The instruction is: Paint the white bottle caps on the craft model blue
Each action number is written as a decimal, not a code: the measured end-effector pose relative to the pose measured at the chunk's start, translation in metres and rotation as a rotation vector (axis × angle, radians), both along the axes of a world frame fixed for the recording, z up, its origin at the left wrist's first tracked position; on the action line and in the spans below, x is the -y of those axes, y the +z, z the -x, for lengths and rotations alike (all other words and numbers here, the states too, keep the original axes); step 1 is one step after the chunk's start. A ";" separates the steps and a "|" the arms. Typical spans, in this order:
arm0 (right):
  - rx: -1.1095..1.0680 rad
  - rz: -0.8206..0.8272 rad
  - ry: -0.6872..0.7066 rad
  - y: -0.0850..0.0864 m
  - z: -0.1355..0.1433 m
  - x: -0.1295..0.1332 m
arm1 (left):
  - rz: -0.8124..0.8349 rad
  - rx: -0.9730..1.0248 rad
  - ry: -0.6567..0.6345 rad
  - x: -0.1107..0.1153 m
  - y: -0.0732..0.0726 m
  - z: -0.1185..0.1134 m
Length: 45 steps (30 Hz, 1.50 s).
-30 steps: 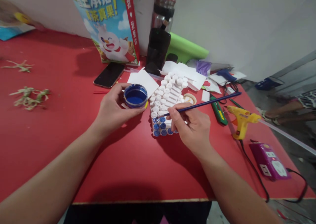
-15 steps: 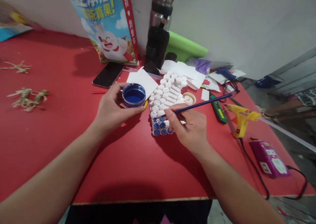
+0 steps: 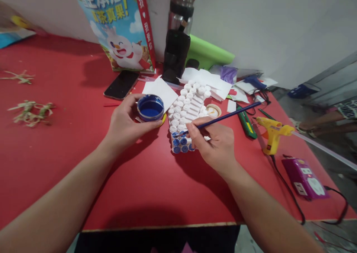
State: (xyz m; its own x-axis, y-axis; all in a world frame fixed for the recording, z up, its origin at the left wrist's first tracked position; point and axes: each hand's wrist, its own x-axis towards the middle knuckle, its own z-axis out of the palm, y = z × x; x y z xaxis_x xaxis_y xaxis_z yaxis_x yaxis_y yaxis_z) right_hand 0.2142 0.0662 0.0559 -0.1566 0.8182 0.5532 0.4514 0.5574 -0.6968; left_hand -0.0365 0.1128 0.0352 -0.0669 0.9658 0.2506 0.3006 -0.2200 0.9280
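Observation:
My left hand (image 3: pixel 126 121) is closed around a small round jar of blue paint (image 3: pixel 151 108), tilted so its inside shows. Between the fingertips of my right hand (image 3: pixel 213 143) is a dark blue paintbrush (image 3: pixel 229 115). Its tip rests at a rolled disc near the lower left of a white paper-roll model (image 3: pixel 181 109). Several discs at the model's near end are blue, and the others are white. White step-like strips run up its middle. My right hand hides part of the near end.
A yellow glue gun (image 3: pixel 275 132), a purple power box (image 3: pixel 305 178) and a green cutter (image 3: pixel 247 122) lie to the right. A phone (image 3: pixel 121 85), a printed bag (image 3: pixel 117 29) and a black bottle (image 3: pixel 176 52) are behind. Knotted straw pieces (image 3: pixel 32 111) lie at left. Another person's legs (image 3: pixel 323 122) show beyond the table.
The brush tip has shifted slightly on the disc at the lower left, and the handle's far end has risen a little. The left hand stays around the jar.

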 end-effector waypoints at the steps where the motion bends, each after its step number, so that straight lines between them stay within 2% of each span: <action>1: -0.010 0.004 0.004 0.000 0.000 0.000 | 0.000 -0.001 0.002 0.000 0.000 0.000; 25: -0.015 0.014 0.032 0.001 0.002 0.001 | 0.014 0.027 -0.001 0.002 0.000 -0.003; 36: -0.082 0.097 0.030 -0.001 0.000 -0.001 | 0.004 -0.005 -0.007 0.001 0.002 -0.003; 42: -0.069 0.070 -0.035 0.002 -0.004 -0.003 | 0.006 0.004 -0.003 0.002 0.002 -0.004; 45: -0.083 0.091 -0.012 0.002 -0.002 -0.002 | 0.010 -0.002 -0.008 0.002 0.000 -0.003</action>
State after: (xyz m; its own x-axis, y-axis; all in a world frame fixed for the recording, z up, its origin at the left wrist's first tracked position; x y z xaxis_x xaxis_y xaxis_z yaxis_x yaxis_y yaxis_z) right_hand 0.2166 0.0681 0.0574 -0.1035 0.8671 0.4873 0.3959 0.4854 -0.7795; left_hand -0.0339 0.1106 0.0351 -0.0586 0.9687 0.2413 0.3011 -0.2133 0.9294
